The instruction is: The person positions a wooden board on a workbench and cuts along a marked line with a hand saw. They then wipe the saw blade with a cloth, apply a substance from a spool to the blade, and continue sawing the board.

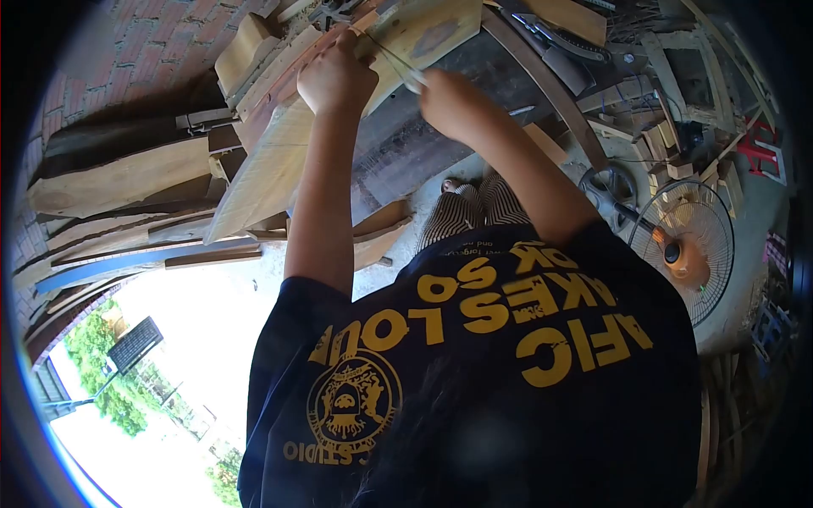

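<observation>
At the top of the head view, a long pale wooden board lies across the dark workbench. My left hand is closed in a fist over the board. Opposite it, my right hand is closed on a thin, light strip, which runs taut from there toward my left hand. I cannot make out whether it is a cord or a tape. What my left fingers grip is hidden behind the hand.
Stacked planks line the brick wall at left. A hand saw rests beyond a curved wooden strip. At right stand an orange fan, wood offcuts and a red stool.
</observation>
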A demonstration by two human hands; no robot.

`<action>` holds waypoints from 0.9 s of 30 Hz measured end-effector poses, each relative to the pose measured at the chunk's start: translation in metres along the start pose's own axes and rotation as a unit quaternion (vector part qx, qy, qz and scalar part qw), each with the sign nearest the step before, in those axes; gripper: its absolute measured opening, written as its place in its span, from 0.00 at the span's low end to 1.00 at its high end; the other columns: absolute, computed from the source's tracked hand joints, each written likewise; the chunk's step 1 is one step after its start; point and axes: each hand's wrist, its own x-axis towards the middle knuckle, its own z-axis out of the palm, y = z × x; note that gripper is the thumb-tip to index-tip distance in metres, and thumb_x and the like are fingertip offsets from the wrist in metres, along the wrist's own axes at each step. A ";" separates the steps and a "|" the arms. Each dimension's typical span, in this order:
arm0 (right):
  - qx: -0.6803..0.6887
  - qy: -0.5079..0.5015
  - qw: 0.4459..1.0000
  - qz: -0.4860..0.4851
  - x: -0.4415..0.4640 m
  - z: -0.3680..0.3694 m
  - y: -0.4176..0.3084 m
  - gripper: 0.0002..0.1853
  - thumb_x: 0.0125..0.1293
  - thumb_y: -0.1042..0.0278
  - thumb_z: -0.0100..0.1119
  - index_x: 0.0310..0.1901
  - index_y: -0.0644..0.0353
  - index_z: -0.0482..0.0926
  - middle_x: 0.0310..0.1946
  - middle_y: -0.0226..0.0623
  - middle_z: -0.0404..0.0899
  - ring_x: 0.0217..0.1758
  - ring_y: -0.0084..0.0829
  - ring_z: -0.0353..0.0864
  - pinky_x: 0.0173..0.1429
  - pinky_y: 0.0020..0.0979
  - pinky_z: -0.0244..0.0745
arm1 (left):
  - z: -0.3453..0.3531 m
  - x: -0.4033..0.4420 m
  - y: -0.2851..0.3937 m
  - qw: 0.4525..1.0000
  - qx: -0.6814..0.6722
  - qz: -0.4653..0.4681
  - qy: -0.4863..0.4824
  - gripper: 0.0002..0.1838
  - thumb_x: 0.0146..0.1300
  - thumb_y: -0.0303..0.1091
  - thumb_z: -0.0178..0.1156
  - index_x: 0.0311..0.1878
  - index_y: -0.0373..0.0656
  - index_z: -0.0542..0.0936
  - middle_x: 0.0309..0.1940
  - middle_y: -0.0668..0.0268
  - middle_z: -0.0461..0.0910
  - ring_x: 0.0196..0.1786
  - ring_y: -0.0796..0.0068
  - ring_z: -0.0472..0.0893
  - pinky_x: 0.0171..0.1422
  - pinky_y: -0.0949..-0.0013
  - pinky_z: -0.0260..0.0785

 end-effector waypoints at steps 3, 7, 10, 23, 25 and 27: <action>-0.068 0.031 0.997 -0.022 0.033 0.012 -0.012 0.12 0.66 0.68 0.48 0.41 0.69 0.76 0.30 0.57 0.79 0.36 0.49 0.82 0.38 0.42 0.77 | -0.006 0.009 -0.003 1.000 -0.009 -0.004 0.001 0.15 0.52 0.46 0.62 0.44 0.60 0.76 0.33 0.67 0.83 0.40 0.64 0.83 0.38 0.60 0.72; -0.013 -0.016 0.999 -0.030 -0.023 -0.003 0.012 0.12 0.66 0.68 0.48 0.42 0.69 0.75 0.31 0.58 0.79 0.36 0.49 0.82 0.39 0.42 0.77 | -0.006 0.015 -0.006 0.999 -0.020 -0.017 -0.022 0.17 0.52 0.46 0.63 0.45 0.60 0.76 0.34 0.66 0.84 0.41 0.63 0.83 0.39 0.61 0.73; -0.027 0.010 0.999 -0.038 -0.035 0.001 0.030 0.12 0.66 0.68 0.48 0.42 0.69 0.75 0.30 0.57 0.80 0.35 0.49 0.82 0.37 0.42 0.77 | -0.007 0.016 -0.008 0.999 -0.026 -0.013 -0.016 0.18 0.51 0.47 0.63 0.47 0.62 0.77 0.35 0.66 0.84 0.41 0.63 0.83 0.40 0.60 0.73; -0.026 -0.017 0.999 -0.005 -0.032 -0.007 0.015 0.12 0.67 0.68 0.47 0.43 0.68 0.75 0.30 0.55 0.80 0.32 0.48 0.83 0.36 0.42 0.77 | -0.004 0.021 -0.012 1.000 0.008 -0.008 -0.022 0.20 0.51 0.47 0.63 0.50 0.62 0.76 0.36 0.66 0.84 0.41 0.63 0.83 0.41 0.60 0.74; -0.016 -0.013 1.000 -0.006 0.007 0.002 0.003 0.12 0.66 0.68 0.48 0.43 0.68 0.75 0.30 0.55 0.80 0.32 0.48 0.82 0.36 0.42 0.77 | -0.004 0.020 -0.011 1.000 0.000 -0.013 -0.011 0.20 0.52 0.48 0.63 0.49 0.62 0.76 0.36 0.65 0.84 0.41 0.63 0.83 0.40 0.60 0.73; -0.034 -0.011 0.999 -0.002 0.026 0.006 -0.006 0.12 0.66 0.68 0.48 0.43 0.69 0.75 0.30 0.55 0.80 0.32 0.47 0.82 0.35 0.42 0.77 | -0.004 0.022 -0.013 1.000 -0.003 -0.006 -0.003 0.19 0.52 0.48 0.63 0.49 0.63 0.76 0.36 0.65 0.84 0.41 0.63 0.83 0.40 0.60 0.73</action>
